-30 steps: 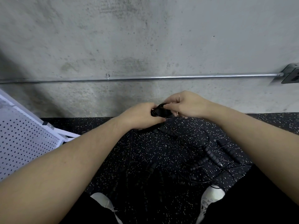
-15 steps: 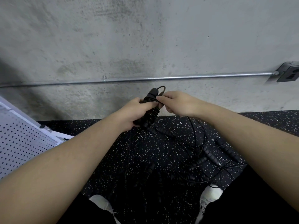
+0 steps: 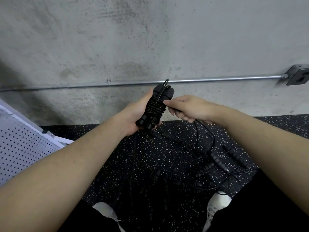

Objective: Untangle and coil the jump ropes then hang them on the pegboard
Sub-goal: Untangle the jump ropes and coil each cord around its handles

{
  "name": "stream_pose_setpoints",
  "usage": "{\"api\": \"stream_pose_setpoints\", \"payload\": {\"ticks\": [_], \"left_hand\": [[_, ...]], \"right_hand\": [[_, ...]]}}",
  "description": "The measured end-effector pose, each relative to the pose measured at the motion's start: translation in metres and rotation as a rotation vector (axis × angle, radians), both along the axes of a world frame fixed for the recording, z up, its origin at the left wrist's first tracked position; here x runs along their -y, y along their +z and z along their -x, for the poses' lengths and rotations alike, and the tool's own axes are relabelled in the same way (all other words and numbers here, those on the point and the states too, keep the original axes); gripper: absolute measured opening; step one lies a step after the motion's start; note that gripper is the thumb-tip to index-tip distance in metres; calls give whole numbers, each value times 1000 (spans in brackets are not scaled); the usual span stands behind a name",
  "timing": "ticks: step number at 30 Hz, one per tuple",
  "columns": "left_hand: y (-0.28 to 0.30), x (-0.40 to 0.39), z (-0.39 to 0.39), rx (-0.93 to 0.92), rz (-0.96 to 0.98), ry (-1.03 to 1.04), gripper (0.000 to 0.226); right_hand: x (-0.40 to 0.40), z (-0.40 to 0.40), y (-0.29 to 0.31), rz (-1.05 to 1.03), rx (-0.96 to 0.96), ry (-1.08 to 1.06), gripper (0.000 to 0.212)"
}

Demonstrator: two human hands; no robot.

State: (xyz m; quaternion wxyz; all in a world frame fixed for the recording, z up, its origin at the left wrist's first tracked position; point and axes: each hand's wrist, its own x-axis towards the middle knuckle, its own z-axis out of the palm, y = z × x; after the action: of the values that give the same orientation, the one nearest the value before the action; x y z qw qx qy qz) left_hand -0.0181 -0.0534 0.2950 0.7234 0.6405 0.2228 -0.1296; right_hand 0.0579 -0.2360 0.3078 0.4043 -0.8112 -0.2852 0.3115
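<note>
The left hand [image 3: 133, 114] is wrapped around a pair of black jump rope handles [image 3: 154, 106] held side by side, tilted upright in front of the concrete wall [image 3: 150, 39], with thin black cord wound round their middle. The right hand [image 3: 189, 108] pinches that cord [image 3: 197, 129] just beside the bundle, fingers curled on it; the cord trails down to a tangle of jump ropes [image 3: 215, 161] on the speckled black floor mat [image 3: 117, 156]. A white pegboard [image 3: 20, 144] leans at the left. A metal conduit [image 3: 217, 79] runs along the wall to an outlet box [image 3: 299, 76]. White shoes [image 3: 217, 203] show below.
</note>
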Motion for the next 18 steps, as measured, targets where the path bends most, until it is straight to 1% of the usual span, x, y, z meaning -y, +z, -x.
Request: {"api": "stream_pose_setpoints", "payload": {"ticks": [4,11,14,16,18], "left_hand": [[5,-6,-1,37,45,51,50],[16,-18,0,127,126,150,44],[19,-25,2,155,153,112,42],[22,-24,4,176,156,43,42],[23,-22,6,175,142,-48,42]], "right_hand": [[6,-3,3,-24,-21,3,38],[22,-13,5,-72,-173,38,30],[26,-16,4,-27,-97,3,33],[28,-18,3,31,-23,-43,41],[29,-20,1,87,11,-67,46]]}}
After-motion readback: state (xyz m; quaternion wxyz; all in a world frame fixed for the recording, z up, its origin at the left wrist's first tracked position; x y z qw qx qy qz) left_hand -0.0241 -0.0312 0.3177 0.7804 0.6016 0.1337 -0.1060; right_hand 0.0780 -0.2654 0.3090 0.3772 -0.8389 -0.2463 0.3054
